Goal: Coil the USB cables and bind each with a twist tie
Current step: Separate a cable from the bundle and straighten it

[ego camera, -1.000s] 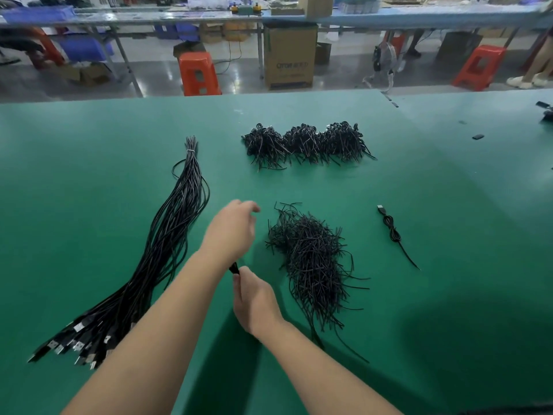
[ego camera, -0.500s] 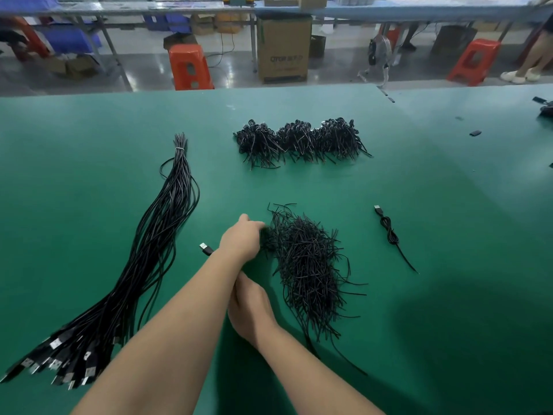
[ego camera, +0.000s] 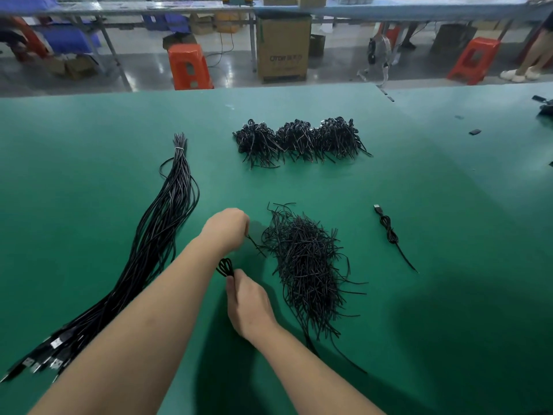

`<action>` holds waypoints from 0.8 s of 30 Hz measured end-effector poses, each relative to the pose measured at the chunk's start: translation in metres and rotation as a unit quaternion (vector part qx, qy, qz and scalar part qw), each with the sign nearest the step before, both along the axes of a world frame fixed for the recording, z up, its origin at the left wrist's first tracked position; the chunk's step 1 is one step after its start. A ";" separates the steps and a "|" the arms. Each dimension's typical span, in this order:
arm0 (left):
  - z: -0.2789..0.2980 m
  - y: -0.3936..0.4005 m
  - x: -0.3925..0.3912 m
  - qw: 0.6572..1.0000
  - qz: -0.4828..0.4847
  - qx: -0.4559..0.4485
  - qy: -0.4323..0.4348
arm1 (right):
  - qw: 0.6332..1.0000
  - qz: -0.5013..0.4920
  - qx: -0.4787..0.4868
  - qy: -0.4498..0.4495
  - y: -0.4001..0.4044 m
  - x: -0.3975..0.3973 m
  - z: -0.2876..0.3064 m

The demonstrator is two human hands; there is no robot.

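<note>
- Right hand [ego camera: 251, 301]: fingers closed round a small coiled USB cable [ego camera: 225, 267]; the loops stick out above the fist, low over the green desk [ego camera: 89, 145].
- Left hand [ego camera: 227, 226]: fingers curled, pinching one twist tie [ego camera: 254, 242] at the near-left edge of the loose twist-tie pile [ego camera: 308, 265]; its far end seems to lie among the others.
- Step judged: draw out a single tie, then wrap it round the coil's waist.
- Advice: pull the tie sideways and clear so no neighbours trail along; keep the coil squeezed so the loops do not spring; twist the tie close against the fist.
- Stock: unbound cable bundle [ego camera: 155, 235] to the left; tied coils heaped [ego camera: 299, 142] at the far side; one bound cable [ego camera: 389, 232] to the right.
</note>
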State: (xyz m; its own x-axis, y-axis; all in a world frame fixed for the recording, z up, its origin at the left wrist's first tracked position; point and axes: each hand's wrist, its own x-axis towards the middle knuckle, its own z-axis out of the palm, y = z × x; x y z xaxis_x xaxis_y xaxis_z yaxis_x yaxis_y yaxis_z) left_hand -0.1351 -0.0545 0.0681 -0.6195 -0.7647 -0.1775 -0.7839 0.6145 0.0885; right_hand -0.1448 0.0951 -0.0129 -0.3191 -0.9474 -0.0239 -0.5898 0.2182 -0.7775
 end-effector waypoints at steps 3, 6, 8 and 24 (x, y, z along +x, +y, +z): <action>0.016 -0.001 0.008 0.999 0.008 -0.004 0.049 | 1.000 -0.005 -0.002 -0.016 0.000 -0.002 0.000; 0.032 -0.001 0.015 0.995 0.020 0.024 0.094 | 0.999 -0.004 0.003 -0.033 0.000 -0.003 0.002; 0.040 0.002 0.021 0.990 0.035 0.035 0.128 | 0.999 -0.007 0.006 -0.045 0.001 -0.004 0.003; -0.010 0.033 0.098 0.848 0.299 0.117 0.422 | 0.997 -0.035 -0.015 -0.068 0.006 -0.002 0.008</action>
